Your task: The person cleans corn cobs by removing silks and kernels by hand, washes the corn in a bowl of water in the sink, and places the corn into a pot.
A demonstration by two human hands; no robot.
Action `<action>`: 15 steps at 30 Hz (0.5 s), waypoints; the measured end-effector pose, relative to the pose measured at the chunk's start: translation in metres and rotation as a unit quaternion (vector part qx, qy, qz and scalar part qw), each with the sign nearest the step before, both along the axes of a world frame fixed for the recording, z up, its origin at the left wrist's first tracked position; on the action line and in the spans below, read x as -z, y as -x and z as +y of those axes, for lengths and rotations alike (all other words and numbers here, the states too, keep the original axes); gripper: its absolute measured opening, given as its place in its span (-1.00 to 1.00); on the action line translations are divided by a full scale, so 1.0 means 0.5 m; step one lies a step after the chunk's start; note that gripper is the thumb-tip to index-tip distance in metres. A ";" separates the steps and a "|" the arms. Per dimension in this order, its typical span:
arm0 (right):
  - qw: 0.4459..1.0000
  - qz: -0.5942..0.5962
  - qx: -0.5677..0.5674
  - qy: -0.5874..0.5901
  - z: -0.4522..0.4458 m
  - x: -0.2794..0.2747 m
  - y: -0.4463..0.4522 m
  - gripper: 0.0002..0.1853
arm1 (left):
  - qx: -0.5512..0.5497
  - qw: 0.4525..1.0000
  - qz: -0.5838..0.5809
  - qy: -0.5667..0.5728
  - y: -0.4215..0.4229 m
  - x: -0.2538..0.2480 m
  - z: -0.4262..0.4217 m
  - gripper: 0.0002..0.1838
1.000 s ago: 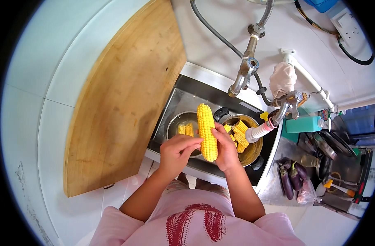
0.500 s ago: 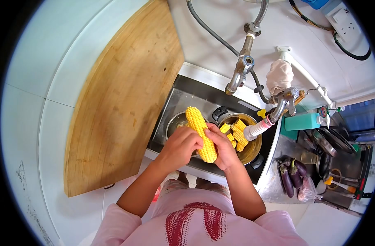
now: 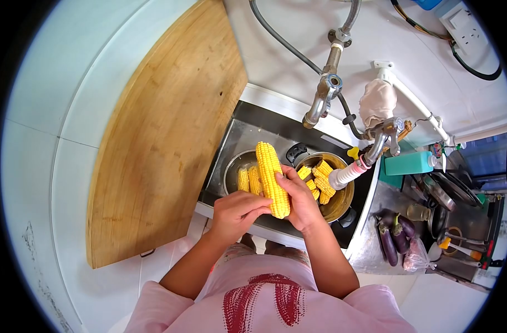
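- Shirt (image 3: 264,302): pink with dark red marks, at the bottom of the view.
- Left hand (image 3: 234,215): thumb and forefinger brought close together against the lower left side of the corn cob; whether they pinch anything cannot be told.
- Right hand (image 3: 301,201): fingers clamped on the cob from its right side, thumb lying along the front.
- Corn cob (image 3: 272,178): whole and yellow, held up at a slight tilt between the hands, above the sink (image 3: 245,132).
- Bowl (image 3: 225,176): round metal, in the sink behind the left hand, with corn pieces (image 3: 254,180) inside, partly hidden.
- Pot (image 3: 349,201): black-handled, to the right of the cob, holding more corn pieces (image 3: 323,180).
- Hose (image 3: 348,175): white and ribbed, fixed to one tap (image 3: 384,137), its end over the pot.
- Eggplants (image 3: 388,244): on the counter to the right, beside a plastic bag (image 3: 417,256).
- Board (image 3: 165,133): large, wooden, curved along one edge, left of the sink.
- Bottle (image 3: 409,164): blue-green, beyond the eggplants.
- Other tap (image 3: 323,99): over the sink's far edge.
- Socket (image 3: 465,32): white, on the wall.
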State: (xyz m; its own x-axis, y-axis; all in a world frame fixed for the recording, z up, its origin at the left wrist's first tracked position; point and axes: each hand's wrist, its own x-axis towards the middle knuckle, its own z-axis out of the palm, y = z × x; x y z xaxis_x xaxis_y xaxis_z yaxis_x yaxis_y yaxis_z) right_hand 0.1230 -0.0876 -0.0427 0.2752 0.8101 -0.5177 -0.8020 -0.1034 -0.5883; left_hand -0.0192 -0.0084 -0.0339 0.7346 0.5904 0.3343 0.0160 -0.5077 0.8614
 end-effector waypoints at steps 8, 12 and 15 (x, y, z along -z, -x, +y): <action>0.999 -0.044 0.009 0.016 0.001 0.003 0.005 -0.56 | 0.006 0.996 0.017 -0.082 -0.022 0.012 0.002 -0.86; 0.998 -0.057 0.005 0.016 -0.001 -0.004 0.001 -0.52 | 0.014 0.996 0.039 -0.083 -0.030 0.017 0.003 -0.89; 0.999 -0.047 0.007 -0.010 -0.003 0.005 0.000 -0.53 | -0.042 0.999 0.027 -0.009 -0.035 0.013 0.006 -0.92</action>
